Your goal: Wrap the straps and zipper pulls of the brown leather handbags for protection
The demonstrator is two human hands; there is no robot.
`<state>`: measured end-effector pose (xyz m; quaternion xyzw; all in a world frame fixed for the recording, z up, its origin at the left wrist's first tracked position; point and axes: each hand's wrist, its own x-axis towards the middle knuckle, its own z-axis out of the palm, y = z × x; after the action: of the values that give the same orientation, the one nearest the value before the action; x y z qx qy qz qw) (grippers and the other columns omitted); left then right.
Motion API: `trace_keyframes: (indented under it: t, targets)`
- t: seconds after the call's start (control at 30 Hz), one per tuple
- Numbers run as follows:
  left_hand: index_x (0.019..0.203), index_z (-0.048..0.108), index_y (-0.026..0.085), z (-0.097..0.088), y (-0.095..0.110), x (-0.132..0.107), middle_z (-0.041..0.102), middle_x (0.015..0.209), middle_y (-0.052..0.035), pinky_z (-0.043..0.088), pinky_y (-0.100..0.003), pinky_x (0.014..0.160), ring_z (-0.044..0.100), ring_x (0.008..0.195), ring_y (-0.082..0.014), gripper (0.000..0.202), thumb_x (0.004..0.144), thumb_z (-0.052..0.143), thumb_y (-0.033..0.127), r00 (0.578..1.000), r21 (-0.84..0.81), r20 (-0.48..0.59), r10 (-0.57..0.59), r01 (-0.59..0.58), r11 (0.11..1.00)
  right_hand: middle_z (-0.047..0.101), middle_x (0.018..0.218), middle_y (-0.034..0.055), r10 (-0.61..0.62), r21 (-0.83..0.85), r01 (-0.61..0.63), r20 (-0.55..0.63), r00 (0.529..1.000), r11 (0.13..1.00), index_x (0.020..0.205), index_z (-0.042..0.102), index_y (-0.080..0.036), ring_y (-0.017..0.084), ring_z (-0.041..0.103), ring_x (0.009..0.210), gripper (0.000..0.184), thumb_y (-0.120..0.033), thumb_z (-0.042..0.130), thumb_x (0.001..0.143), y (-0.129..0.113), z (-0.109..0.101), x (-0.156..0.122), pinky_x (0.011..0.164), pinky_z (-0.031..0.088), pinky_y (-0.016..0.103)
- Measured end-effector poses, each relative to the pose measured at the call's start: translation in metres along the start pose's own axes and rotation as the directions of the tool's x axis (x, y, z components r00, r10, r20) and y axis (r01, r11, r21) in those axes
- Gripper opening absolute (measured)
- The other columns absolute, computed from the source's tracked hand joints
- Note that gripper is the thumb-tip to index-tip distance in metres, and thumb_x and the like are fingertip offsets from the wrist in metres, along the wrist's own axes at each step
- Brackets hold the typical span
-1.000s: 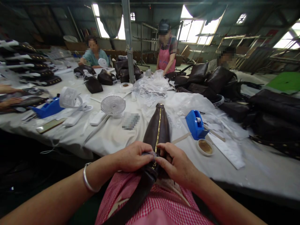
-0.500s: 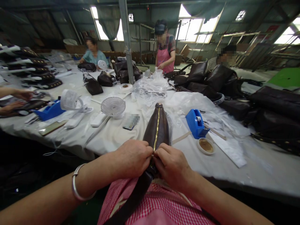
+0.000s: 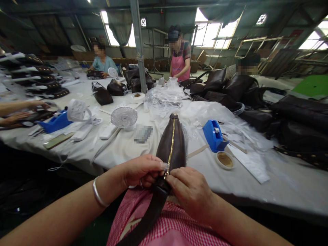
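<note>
A dark brown leather bag [image 3: 176, 147] stands at the table's near edge, its gold zipper [image 3: 172, 140] running lengthwise along the top and closed. At the zipper's near end, my left hand [image 3: 147, 170] is pinched, with a small whitish bit at the fingertips that I cannot make out. My right hand [image 3: 192, 186] grips the bag's near end beside the zipper, its fingers curled and partly hiding the zipper's end. A wide dark strap [image 3: 146, 220] drops from that end across my checked pink apron [image 3: 176, 225].
Right of the bag are a blue tape dispenser [image 3: 214, 136] and a tape roll [image 3: 225, 160]. Fans [image 3: 124, 116], a blurred-out flat item [image 3: 143, 134] and another blue dispenser [image 3: 55, 121] lie left. Clear plastic [image 3: 164, 94] and dark bags [image 3: 302, 116] are beyond. Co-workers [image 3: 180, 58] work around the table.
My left hand has drawn slightly left from the zipper and its fingers have shifted, showing the whitish bit. My right hand has slid a little lower, exposing more of the zipper's near end.
</note>
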<state>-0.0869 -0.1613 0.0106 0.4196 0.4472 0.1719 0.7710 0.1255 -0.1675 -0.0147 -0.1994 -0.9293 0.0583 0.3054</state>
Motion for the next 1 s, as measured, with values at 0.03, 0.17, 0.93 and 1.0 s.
trace_keyframes:
  t: [0.03, 0.17, 0.93, 1.0]
  targets:
    - [0.07, 0.046, 0.02, 0.001, 0.0, -0.001, 0.029, 0.045, 0.0124, 0.014, -0.021, 0.039, 0.019, 0.036, -0.0039, 0.041, 0.074, 0.068, 0.055, 1.0, -0.024, -0.005, 0.018, -0.018, 1.0, 0.066, 0.082, 0.008, 0.007, 0.013, -0.007, -0.005, 1.0, 1.0, 0.098, 0.065, -0.016, 0.018, 0.057, 0.071, 0.02, -0.019, 0.045, 0.098, 0.001, -0.002, -0.003, 0.064, 0.043, 0.032]
    - [0.071, 0.046, 0.02, 0.003, -0.002, -0.006, 0.033, 0.044, 0.0121, 0.016, -0.02, 0.038, 0.022, 0.036, -0.0035, 0.043, 0.077, 0.071, 0.054, 0.995, -0.036, -0.059, 0.08, -0.082, 0.996, 0.066, 0.082, 0.0059, 0.22, 0.276, -0.193, -0.072, 0.973, 0.942, 0.095, 0.067, -0.019, 0.016, 0.06, 0.072, 0.017, -0.016, 0.05, 0.095, 0.011, -0.013, -0.012, 0.064, 0.049, 0.029]
    - [0.073, 0.052, 0.017, 0.007, -0.005, -0.003, 0.033, 0.048, 0.0121, 0.014, -0.017, 0.036, 0.017, 0.037, -0.0024, 0.025, 0.078, 0.069, 0.035, 0.993, -0.206, -0.075, 0.095, -0.109, 0.972, 0.07, 0.108, 0.0149, -0.171, -0.115, 0.17, 0.006, 0.985, 0.979, 0.128, 0.057, -0.009, 0.022, 0.061, 0.08, 0.034, -0.015, 0.048, 0.096, 0.019, -0.006, -0.004, 0.067, 0.049, 0.037]
    - [0.073, 0.051, 0.018, 0.006, -0.004, -0.005, 0.033, 0.048, 0.0122, 0.016, -0.018, 0.037, 0.02, 0.037, -0.0031, 0.029, 0.08, 0.069, 0.04, 0.989, -0.142, -0.096, 0.112, -0.125, 0.982, 0.07, 0.11, 0.013, -0.1, 0.02, 0.101, -0.05, 0.994, 0.995, 0.128, 0.059, -0.014, 0.021, 0.063, 0.087, 0.036, -0.013, 0.051, 0.093, 0.026, -0.01, -0.016, 0.073, 0.052, 0.037]
